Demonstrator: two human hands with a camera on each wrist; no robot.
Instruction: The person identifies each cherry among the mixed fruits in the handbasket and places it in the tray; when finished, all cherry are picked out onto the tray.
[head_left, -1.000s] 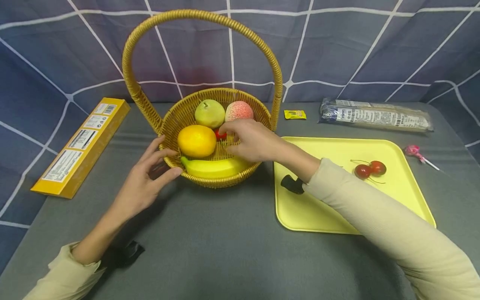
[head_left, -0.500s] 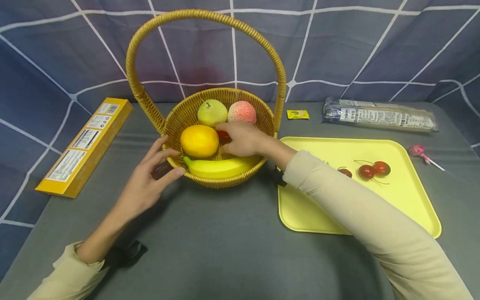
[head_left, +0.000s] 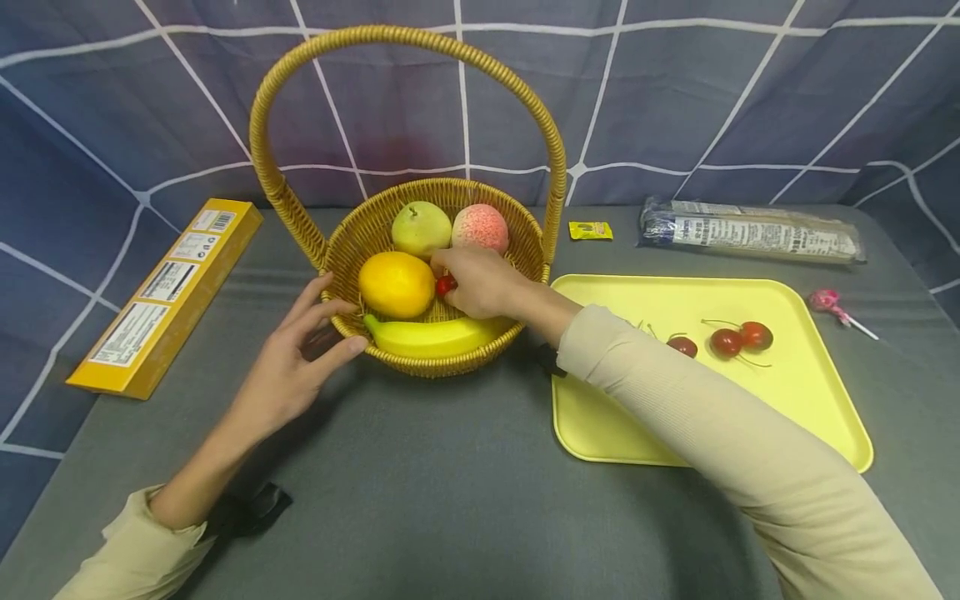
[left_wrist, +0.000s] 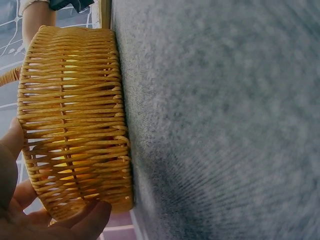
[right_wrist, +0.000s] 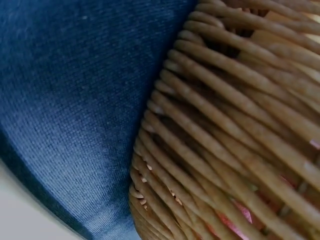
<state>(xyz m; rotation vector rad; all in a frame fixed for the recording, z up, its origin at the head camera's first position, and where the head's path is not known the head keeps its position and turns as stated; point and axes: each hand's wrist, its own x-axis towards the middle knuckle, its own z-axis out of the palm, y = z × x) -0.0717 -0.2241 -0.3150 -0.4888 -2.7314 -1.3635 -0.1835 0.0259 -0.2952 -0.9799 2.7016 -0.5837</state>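
Observation:
A wicker basket [head_left: 431, 367] with a tall hoop handle holds a green pear [head_left: 422, 228], a pink speckled peach [head_left: 480, 227], a yellow-orange fruit [head_left: 397, 284] and a banana [head_left: 438, 336]. My left hand [head_left: 288, 371] holds the basket's left side, thumb at the front rim; in the left wrist view its fingers [left_wrist: 95, 220] lie against the woven wall. Inside the basket, my right hand [head_left: 483, 282] pinches a red cherry [head_left: 446, 286] beside the yellow-orange fruit. The right wrist view shows mostly the basket's outer weave [right_wrist: 225, 115], with that hand out of sight.
Right of the basket lies a yellow tray [head_left: 795, 417] with several cherries [head_left: 726, 342], partly under the right sleeve. Behind it are a small yellow packet [head_left: 590, 230] and a long clear-wrapped package [head_left: 753, 231]. A pink lollipop [head_left: 827, 302] lies right; a yellow box [head_left: 165, 296] lies left.
My right hand's fingertips have come together at the cherry, which now shows slightly nearer the front. The right forearm has shifted left, uncovering another cherry on the tray. My left hand stays put.

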